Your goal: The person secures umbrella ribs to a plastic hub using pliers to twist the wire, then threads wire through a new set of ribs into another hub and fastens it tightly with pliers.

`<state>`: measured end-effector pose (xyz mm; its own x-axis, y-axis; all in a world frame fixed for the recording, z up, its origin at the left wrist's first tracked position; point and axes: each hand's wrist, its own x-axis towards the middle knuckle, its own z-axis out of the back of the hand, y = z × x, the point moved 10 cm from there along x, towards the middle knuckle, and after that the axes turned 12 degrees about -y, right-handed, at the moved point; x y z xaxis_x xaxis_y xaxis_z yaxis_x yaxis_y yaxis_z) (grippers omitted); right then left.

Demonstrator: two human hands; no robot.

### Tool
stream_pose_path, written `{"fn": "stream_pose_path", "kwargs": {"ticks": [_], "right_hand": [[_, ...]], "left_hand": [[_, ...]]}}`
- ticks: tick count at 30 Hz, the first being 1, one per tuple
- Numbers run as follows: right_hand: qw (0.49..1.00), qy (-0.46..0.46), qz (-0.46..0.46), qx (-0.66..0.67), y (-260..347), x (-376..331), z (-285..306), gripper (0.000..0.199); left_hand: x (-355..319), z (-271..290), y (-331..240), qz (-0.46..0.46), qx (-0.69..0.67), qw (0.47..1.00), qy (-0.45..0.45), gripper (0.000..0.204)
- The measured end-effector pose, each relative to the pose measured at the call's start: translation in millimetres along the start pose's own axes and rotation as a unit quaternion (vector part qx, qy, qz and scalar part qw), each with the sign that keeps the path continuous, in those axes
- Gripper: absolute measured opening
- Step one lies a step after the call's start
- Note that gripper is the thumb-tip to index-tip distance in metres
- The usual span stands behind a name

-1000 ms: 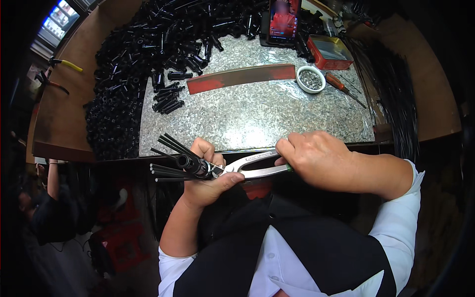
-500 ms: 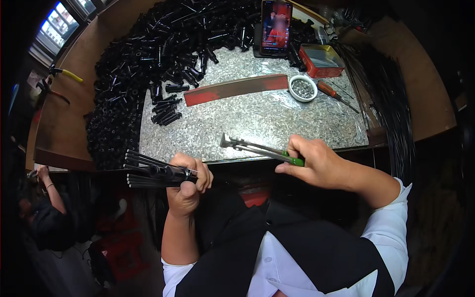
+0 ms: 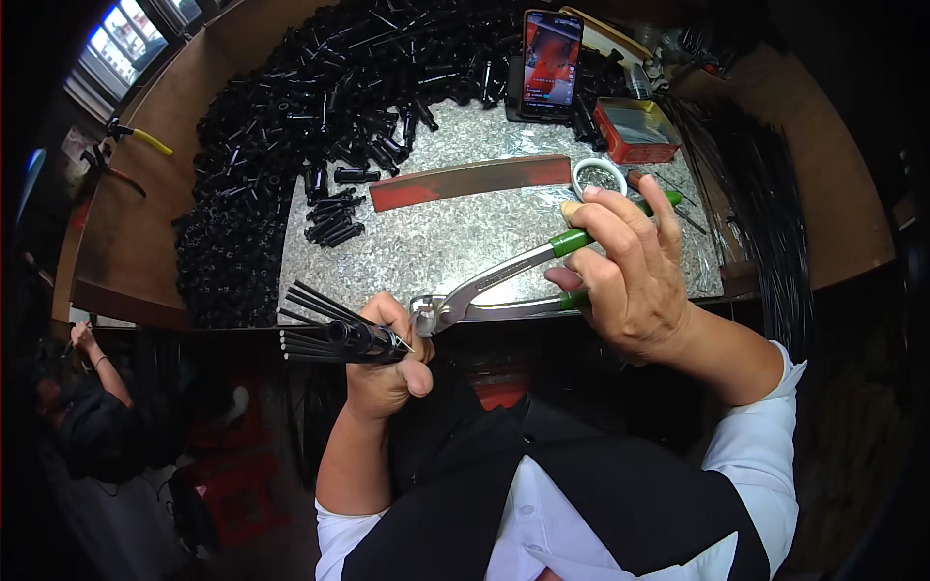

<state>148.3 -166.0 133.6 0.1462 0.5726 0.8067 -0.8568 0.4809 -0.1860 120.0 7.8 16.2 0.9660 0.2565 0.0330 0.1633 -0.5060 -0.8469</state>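
My left hand [image 3: 387, 356] is closed around a black tubular piece [image 3: 354, 336]. Several thin black rods [image 3: 320, 302] fan out from it to the left, and a fine pale wire end shows by my fingers. In my right hand [image 3: 630, 271] are end-cutting pincers [image 3: 499, 281] with green handle grips, the handles spread apart between thumb and fingers. Their metal head meets the fingers of my left hand beside the wire end. Whether the jaws touch the wire, I cannot tell.
Black tubular parts [image 3: 262, 194] heap over the left and back. A curved reddish strip [image 3: 475, 181] lies mid-table. Behind my right hand are a white bowl [image 3: 578, 174] of small metal bits and a red tin [image 3: 647, 153]. A phone [image 3: 550, 68] stands behind; another person [image 3: 102, 387] sits at left.
The pincers have come left to my left hand, their handles opening wider as my right-hand fingers spread. My left hand has shifted slightly right with the rods.
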Motion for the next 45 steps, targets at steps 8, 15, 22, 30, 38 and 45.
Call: {"fn": "stream_pose_path", "kwargs": {"ticks": [8, 15, 22, 30, 38, 45], "right_hand": [[0.998, 0.000, 0.046, -0.048, 11.2, 1.2, -3.7, 0.024], [0.999, -0.001, 0.049, -0.016, 9.2, -1.9, -3.2, 0.015], [0.998, 0.061, 0.033, 0.008, 6.6, -6.9, -5.2, 0.014], [0.819, 0.346, -0.233, 0.396, 5.3, -50.2, -37.0, 0.036], [0.271, 0.577, -0.420, 0.646, 62.3, -121.9, -31.0, 0.028], [0.820, 0.325, -0.258, 0.395, 7.3, -55.1, -24.6, 0.048]], "left_hand": [[3.9, 8.4, 3.3, -0.009, 0.058, 0.997, -0.042, 0.056], [5.6, 12.9, 0.9, -0.033, 0.087, 0.994, -0.059, 0.049], [3.2, 27.5, 4.1, -0.079, 0.149, 0.982, -0.081, 0.052], [-14.5, 10.1, -5.1, -0.097, 0.043, 0.994, -0.018, 0.072], [-19.8, -21.3, -10.8, -0.150, 0.145, 0.973, 0.098, 0.060], [-14.7, 7.7, -18.4, -0.143, 0.141, 0.979, -0.038, 0.064]]}}
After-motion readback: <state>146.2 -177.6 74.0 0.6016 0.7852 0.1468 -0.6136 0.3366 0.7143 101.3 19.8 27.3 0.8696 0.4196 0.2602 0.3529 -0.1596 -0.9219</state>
